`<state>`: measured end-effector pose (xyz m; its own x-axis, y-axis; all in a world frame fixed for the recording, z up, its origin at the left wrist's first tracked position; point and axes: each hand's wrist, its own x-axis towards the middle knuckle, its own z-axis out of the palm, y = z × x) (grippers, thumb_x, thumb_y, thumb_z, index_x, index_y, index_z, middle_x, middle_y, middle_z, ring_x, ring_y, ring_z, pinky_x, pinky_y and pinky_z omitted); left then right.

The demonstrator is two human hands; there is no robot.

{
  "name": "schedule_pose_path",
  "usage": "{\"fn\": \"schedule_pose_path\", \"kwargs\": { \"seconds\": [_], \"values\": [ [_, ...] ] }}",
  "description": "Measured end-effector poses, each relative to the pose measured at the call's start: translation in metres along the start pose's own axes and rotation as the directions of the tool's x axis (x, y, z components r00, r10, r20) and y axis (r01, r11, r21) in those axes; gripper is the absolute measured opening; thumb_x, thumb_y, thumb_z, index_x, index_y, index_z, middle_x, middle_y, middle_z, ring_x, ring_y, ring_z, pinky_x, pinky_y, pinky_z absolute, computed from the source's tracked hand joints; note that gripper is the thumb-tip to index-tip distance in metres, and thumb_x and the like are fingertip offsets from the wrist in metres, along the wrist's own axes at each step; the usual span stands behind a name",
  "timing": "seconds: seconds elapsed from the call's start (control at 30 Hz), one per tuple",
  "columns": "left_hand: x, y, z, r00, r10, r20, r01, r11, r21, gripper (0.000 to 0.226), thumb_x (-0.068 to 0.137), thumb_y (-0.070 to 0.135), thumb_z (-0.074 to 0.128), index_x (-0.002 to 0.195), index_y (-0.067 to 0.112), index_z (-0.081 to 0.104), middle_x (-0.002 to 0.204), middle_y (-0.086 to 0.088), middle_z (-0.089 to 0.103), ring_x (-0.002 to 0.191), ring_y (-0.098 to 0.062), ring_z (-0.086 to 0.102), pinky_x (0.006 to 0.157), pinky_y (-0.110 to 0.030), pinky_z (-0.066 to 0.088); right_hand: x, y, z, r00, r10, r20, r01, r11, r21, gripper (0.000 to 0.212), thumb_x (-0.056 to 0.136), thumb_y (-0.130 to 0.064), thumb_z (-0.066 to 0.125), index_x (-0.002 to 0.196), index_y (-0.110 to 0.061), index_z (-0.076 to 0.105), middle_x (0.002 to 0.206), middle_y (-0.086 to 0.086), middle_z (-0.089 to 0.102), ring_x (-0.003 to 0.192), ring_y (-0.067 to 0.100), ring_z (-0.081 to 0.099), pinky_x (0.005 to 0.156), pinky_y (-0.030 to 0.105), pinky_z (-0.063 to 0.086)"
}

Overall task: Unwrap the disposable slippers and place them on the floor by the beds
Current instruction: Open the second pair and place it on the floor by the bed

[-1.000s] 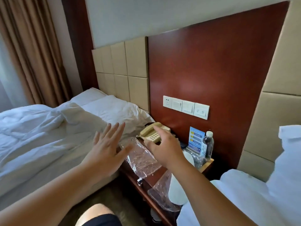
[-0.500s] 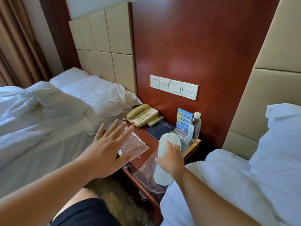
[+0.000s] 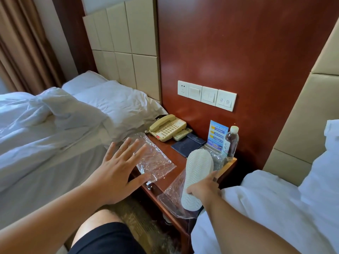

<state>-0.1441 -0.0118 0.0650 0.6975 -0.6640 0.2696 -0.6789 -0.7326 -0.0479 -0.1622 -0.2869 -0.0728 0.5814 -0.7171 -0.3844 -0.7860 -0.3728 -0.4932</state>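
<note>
A white disposable slipper (image 3: 197,177) lies sole-up on the wooden nightstand (image 3: 167,182), resting on a clear plastic wrapper (image 3: 171,197) at the front right corner. My right hand (image 3: 203,187) grips the slipper around its middle. My left hand (image 3: 119,169) hovers with fingers spread over the left side of the nightstand, its thumb at the edge of a second, empty clear wrapper (image 3: 156,160).
A beige telephone (image 3: 167,127), a dark folder (image 3: 188,144), a blue sign card (image 3: 218,134) and a water bottle (image 3: 231,142) stand at the back of the nightstand. Beds with white linen flank it left (image 3: 45,129) and right (image 3: 275,208). Patterned carpet (image 3: 139,217) lies below.
My right hand moved from near the telephone to the slipper and took hold of it. The camera dropped and came closer. My left hand stayed spread above the empty wrapper.
</note>
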Motion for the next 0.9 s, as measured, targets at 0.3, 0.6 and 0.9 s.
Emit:
{"fn": "schedule_pose_path", "kwargs": {
  "seconds": [0.3, 0.6, 0.9],
  "values": [
    [0.003, -0.009, -0.003, 0.952, -0.306, -0.019, 0.287, 0.911, -0.296, 0.083, 0.079, 0.085, 0.014, 0.148, 0.047, -0.012, 0.156, 0.02, -0.006, 0.145, -0.005, -0.016, 0.12, -0.046, -0.005, -0.036, -0.05, -0.018, 0.972, -0.213, -0.096, 0.232, 0.831, 0.506, 0.034, 0.078, -0.021, 0.059, 0.111, -0.013, 0.058, 0.105, 0.007, 0.065, 0.087, 0.028, 0.062, 0.074, 0.043, 0.057],
    [0.004, -0.02, -0.067, 0.831, -0.529, 0.173, 0.46, 0.478, -0.748, 0.076, 0.086, 0.057, 0.059, 0.151, 0.035, 0.026, 0.149, 0.001, 0.045, 0.129, -0.017, 0.049, 0.109, -0.036, 0.038, -0.138, -0.139, -0.031, 0.705, -0.628, -0.331, 0.693, 0.51, 0.509, 0.014, 0.075, -0.027, 0.069, 0.087, -0.025, 0.06, 0.091, -0.007, 0.055, 0.078, 0.01, 0.057, 0.065, 0.027, 0.047],
    [-0.031, -0.049, -0.118, 0.804, -0.589, 0.085, 0.174, 0.097, -0.98, 0.039, 0.09, 0.024, 0.068, 0.127, 0.025, 0.057, 0.109, -0.004, 0.071, 0.096, -0.016, 0.07, 0.089, -0.038, 0.056, -0.238, -0.192, -0.023, 0.34, -0.934, -0.113, 0.572, 0.109, 0.813, 0.037, 0.076, -0.023, 0.069, 0.104, -0.046, 0.061, 0.105, -0.015, 0.07, 0.099, 0.002, 0.066, 0.073, 0.019, 0.056]
  ]
}}
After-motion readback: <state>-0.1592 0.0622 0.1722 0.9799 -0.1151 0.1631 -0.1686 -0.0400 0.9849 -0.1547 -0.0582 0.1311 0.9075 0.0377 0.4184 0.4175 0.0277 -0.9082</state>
